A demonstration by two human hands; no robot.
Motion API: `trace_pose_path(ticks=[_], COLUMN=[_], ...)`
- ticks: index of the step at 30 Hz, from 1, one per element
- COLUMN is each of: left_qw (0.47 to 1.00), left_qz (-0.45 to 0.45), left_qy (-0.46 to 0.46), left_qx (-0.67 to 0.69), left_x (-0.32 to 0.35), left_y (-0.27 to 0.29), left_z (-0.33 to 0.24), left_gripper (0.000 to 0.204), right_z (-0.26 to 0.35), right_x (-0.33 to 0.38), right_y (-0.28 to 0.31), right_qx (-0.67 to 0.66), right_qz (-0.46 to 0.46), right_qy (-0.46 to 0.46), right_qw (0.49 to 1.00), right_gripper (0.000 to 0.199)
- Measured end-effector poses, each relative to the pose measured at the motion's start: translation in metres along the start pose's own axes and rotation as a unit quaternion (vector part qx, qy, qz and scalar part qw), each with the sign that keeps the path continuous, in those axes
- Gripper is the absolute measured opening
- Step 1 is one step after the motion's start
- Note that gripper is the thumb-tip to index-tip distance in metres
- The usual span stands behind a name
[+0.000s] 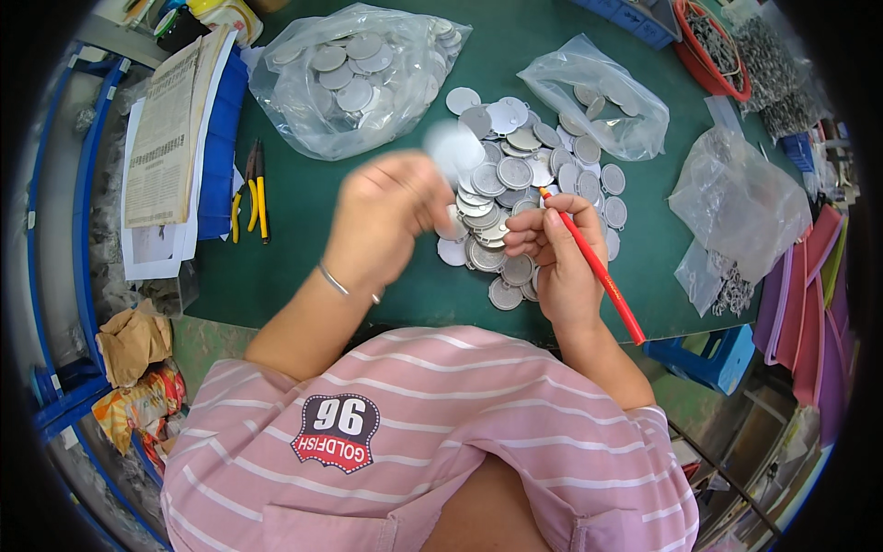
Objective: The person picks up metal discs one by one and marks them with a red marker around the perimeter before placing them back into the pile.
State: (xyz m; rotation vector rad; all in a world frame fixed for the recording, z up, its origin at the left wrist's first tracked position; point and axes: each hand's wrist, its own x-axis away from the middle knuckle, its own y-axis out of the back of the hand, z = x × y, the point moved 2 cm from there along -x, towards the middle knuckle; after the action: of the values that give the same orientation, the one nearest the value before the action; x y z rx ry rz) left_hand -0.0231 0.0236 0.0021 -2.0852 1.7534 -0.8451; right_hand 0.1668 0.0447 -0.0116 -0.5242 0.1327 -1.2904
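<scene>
My left hand, smeared by motion, is over the left side of a heap of round grey metal discs. A blurred pale disc is at its fingertips, its face turned up. Over the heap's near side, my right hand has a red pencil between thumb and fingers. The pencil slants, its orange tip toward the heap and its other end toward me. The curled fingertips of that hand are close to the discs; whether they touch one, I cannot tell. Small tabs show on several disc edges.
A large clear bag of discs lies behind left, a smaller bag behind right. Pliers and papers are at the left. To the right are a plastic bag, a red basket and a blue stool.
</scene>
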Motion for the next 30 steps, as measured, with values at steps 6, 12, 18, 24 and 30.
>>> trace_pose_path(ticks=[6,12,18,24,30], left_qw=[0.936,0.698,0.717,0.841,0.975], left_qz=[-0.027,0.002,0.053,0.038,0.023], left_qy=[-0.121,-0.212,-0.097,-0.01,0.047], left_qx=[-0.328,-0.684,-0.688,-0.54,-0.217], left_x=[-0.04,-0.07,-0.078,-0.052,-0.015], left_y=[0.003,0.006,0.015,0.007,-0.012], left_z=[-0.006,0.03,0.018,0.01,0.02], left_gripper=[0.027,0.035,0.046,0.031,0.019], right_z=[0.002,0.005,0.006,0.003,0.0], right_x=[0.002,0.004,0.001,-0.004,-0.004], right_y=[-0.003,-0.003,0.001,-0.001,-0.006], right_qx=[0.024,0.037,0.046,0.055,0.072], right_qz=[-0.002,-0.001,-0.005,0.006,0.038], right_qy=[0.003,0.008,0.017,0.038,0.022], right_qw=[1.0,0.999,0.999,0.998,0.996], right_gripper=[0.012,0.012,0.012,0.013,0.016])
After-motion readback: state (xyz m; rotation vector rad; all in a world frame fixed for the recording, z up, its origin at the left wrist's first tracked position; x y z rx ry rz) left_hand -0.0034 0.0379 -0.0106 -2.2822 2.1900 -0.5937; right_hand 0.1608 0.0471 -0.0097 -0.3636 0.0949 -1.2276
